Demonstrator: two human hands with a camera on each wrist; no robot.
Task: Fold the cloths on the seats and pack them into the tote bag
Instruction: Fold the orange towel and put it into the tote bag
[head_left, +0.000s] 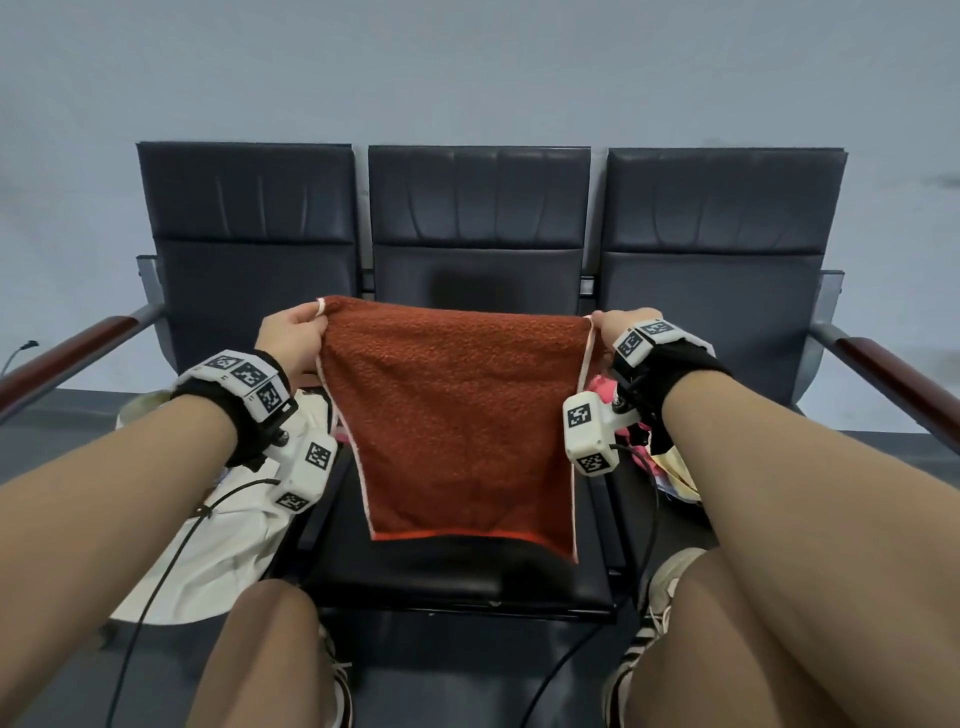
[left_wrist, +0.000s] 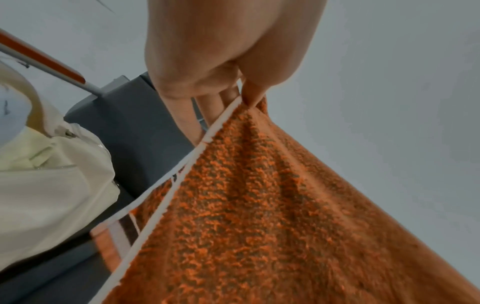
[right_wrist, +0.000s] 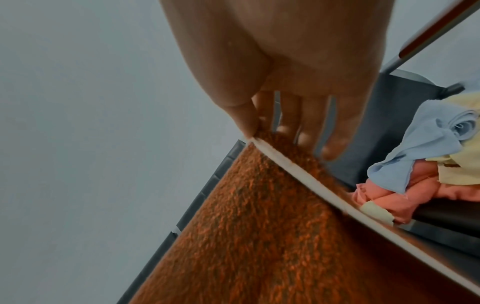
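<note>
- Your left hand (head_left: 291, 338) pinches the top left corner of the rust-coloured towel (head_left: 457, 415), fingers (left_wrist: 249, 90) curled round its white edge.
- Your right hand (head_left: 618, 325) pinches the top right corner the same way.
- The towel hangs spread between them above the middle seat (head_left: 467, 571).
- The cream tote bag (head_left: 218, 545) lies on the left seat; a pile of cloths (right_wrist: 428, 160) sits on the right one.

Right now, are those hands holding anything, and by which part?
Yes. Both hold one rust-orange towel by its top corners: the left hand pinches the left corner, the right hand the right. It hangs spread above the middle seat.
</note>
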